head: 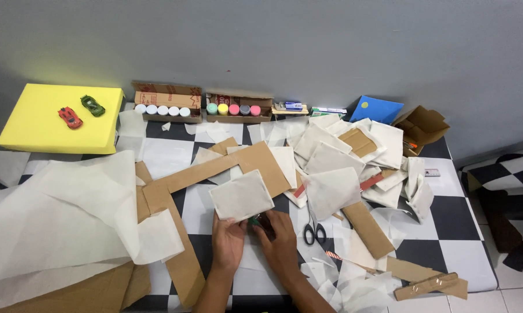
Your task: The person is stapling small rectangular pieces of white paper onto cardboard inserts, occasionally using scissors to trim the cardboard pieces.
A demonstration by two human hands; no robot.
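My left hand (228, 240) grips the near edge of a paper-covered rectangular panel (241, 195) that rests on the checkered floor. My right hand (280, 240) is beside it, fingers curled around a small dark and green object (255, 221) at the panel's lower right corner; what that object is cannot be told. Both hands touch each other near the panel's edge. A pair of black-handled scissors (314, 230) lies just right of my right hand.
Cardboard strips (215, 169) and several white paper-covered pieces (331, 188) litter the floor. A large white paper sheet (59, 214) lies left. A yellow board (41, 119) holds two toy cars. Two boxes of paint jars (163, 109) and a blue folder (377, 109) line the wall.
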